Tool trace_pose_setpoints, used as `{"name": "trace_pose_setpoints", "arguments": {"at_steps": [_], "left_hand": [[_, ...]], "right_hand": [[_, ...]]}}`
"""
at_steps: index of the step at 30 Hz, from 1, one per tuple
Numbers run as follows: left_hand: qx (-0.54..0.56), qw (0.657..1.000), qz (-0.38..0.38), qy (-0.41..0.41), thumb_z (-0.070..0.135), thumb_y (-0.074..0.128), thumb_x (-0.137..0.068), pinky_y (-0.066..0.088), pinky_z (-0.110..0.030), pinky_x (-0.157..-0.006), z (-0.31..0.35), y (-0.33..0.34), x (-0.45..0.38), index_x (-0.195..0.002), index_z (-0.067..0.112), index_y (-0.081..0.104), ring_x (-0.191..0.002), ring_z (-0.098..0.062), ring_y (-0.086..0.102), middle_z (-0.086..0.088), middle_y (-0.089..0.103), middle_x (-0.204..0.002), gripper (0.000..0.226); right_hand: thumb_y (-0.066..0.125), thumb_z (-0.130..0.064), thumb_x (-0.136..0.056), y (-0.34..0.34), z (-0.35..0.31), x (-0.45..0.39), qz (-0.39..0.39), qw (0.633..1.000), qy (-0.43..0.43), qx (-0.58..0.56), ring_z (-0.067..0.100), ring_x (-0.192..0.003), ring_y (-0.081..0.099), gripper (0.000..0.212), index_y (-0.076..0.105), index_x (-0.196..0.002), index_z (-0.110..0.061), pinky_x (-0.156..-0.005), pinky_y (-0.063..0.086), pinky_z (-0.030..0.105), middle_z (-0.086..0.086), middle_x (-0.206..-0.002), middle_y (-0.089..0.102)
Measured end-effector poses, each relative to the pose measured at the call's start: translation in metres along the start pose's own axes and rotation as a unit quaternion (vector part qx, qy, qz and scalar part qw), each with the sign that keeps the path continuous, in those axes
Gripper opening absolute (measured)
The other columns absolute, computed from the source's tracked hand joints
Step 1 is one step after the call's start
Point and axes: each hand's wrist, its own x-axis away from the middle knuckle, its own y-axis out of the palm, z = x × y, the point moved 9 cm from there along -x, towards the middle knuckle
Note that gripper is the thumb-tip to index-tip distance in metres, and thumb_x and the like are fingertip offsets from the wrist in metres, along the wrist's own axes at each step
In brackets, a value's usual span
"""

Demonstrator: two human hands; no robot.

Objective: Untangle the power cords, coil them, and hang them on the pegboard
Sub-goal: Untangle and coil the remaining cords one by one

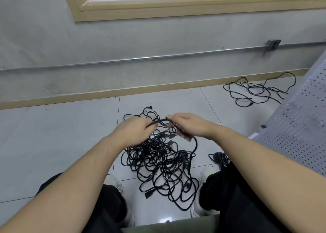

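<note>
Knees in dark trousers (238,194) frame the bottom of the view, with pale shoes (201,209) on the glossy tiled floor (53,144). Between the feet lies the tangle (158,162): thin black rubbery cords heaped in overlapping loops, blocky plugs poking out at the edges. Above it, both hands work one strand (162,120). The left hand (134,129) has its grip pinched on the strand, and the right hand (187,125) is curled around it where it arcs over and drops back into the heap.

Pulling hard from here would likely tighten hidden knots, since the strand runs straight into the densest part, and a plug could snag on a loop and drag the whole mass.

A looser cord (255,91) sprawls near the baseboard, and a small bundle (220,158) sits beside the right shoe. A grey perforated metal panel (299,118), possibly the pegboard, rises on the right.
</note>
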Motion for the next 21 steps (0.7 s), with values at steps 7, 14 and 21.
{"name": "trace_pose_setpoints", "arguments": {"at_steps": [7, 14, 21], "left_hand": [[-0.045, 0.998, -0.033, 0.042, 0.028, 0.057, -0.086, 0.043, -0.034, -0.059, 0.024, 0.003, 0.010, -0.069, 0.019, 0.052, -0.063, -0.018, 0.053, -0.001, 0.057, -0.062, 0.020], [0.189, 0.981, 0.017, 0.036, 0.043, 0.062, -0.074, 0.035, -0.033, -0.056, 0.002, 0.006, 0.008, -0.063, 0.020, 0.047, -0.054, -0.011, 0.041, 0.009, 0.045, -0.053, 0.029], [0.312, 0.949, -0.008, -0.049, 0.045, 0.056, -0.102, 0.045, -0.034, -0.065, -0.038, 0.038, -0.002, -0.068, 0.022, 0.058, -0.059, -0.017, 0.061, -0.003, 0.065, -0.062, 0.041]], "right_hand": [[0.049, -0.056, -0.100, 0.027, -0.024, 0.005, -0.035, 0.990, -0.011, 0.135, 0.017, -0.067, 0.055, 0.036, 0.057, -0.095, -0.021, -0.059, 0.044, 0.029, -0.003, -0.074, 0.056], [0.060, -0.033, -0.102, 0.024, -0.034, 0.013, -0.046, 0.994, -0.092, 0.046, 0.009, -0.052, 0.036, 0.043, 0.045, -0.065, -0.017, -0.049, 0.034, 0.021, -0.003, -0.060, 0.037], [0.070, -0.035, -0.076, -0.006, -0.035, 0.022, -0.019, 0.966, -0.134, -0.222, 0.013, -0.043, 0.019, 0.045, 0.037, -0.048, -0.025, -0.045, 0.014, 0.020, -0.002, -0.048, 0.024]]}}
